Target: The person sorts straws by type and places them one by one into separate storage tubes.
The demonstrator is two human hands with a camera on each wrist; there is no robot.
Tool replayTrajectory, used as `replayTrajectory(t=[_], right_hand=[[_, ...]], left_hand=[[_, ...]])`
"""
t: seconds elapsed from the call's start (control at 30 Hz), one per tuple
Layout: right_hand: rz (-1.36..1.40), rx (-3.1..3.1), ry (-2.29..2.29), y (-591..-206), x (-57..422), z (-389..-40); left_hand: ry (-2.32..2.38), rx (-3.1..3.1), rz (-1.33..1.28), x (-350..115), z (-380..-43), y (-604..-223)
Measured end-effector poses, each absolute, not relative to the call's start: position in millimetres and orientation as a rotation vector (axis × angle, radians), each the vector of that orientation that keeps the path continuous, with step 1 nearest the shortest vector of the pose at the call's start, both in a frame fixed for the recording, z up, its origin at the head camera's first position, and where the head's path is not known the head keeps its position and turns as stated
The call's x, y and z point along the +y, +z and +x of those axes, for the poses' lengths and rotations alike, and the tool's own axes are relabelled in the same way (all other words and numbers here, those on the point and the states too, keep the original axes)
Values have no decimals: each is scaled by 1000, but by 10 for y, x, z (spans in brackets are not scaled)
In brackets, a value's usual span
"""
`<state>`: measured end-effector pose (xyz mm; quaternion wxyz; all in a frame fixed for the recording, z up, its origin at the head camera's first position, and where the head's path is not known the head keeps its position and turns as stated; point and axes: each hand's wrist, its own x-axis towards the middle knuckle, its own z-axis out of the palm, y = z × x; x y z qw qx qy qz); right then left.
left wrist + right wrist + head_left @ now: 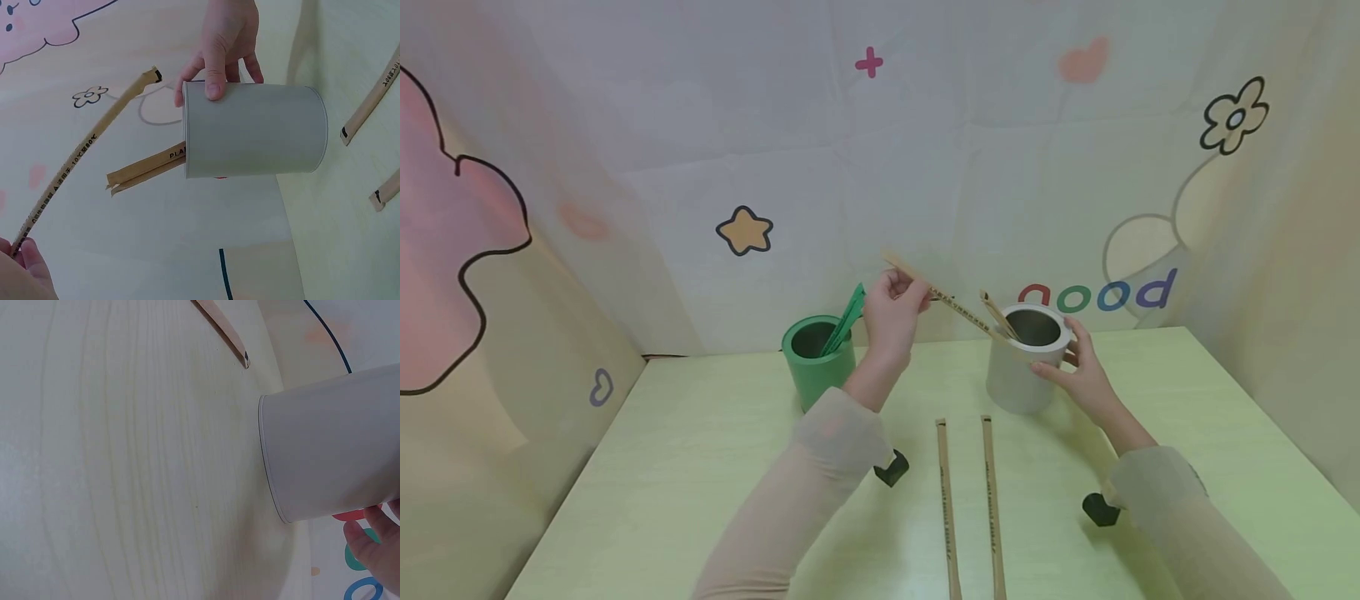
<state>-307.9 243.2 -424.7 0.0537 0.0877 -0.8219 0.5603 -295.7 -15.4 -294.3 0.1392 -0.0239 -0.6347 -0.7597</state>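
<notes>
My left hand (892, 312) pinches a brown paper-wrapped straw (958, 308), printed with dark text. The straw slants down to the right, its lower end beside the rim of a pale grey canister (1022, 385). In the left wrist view that straw end (147, 78) appears apart from the canister. My right hand (1081, 373) grips the canister's right side near the top, thumb in front; the right wrist view shows only some fingers (375, 544). Wrapped brown straws (147, 167) lean out of the canister's mouth, one marked "PLA". The canister stands upright on the table.
A green canister (815, 377) holding green wrapped straws (847, 321) stands left, partly behind my left arm. Two brown wrapped straws, a left one (947, 500) and a right one (992, 500), lie on the pale wooden table (700, 467). A printed cloth (790, 167) hangs behind.
</notes>
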Motion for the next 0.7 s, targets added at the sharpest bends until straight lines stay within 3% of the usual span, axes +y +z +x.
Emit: replayTrajectory(t=[0.7], right_hand=[[258,-2509,1699,-4231,2424,-3065]], left_hand=[[-1908,-1868,5,66,-3156,-3128]])
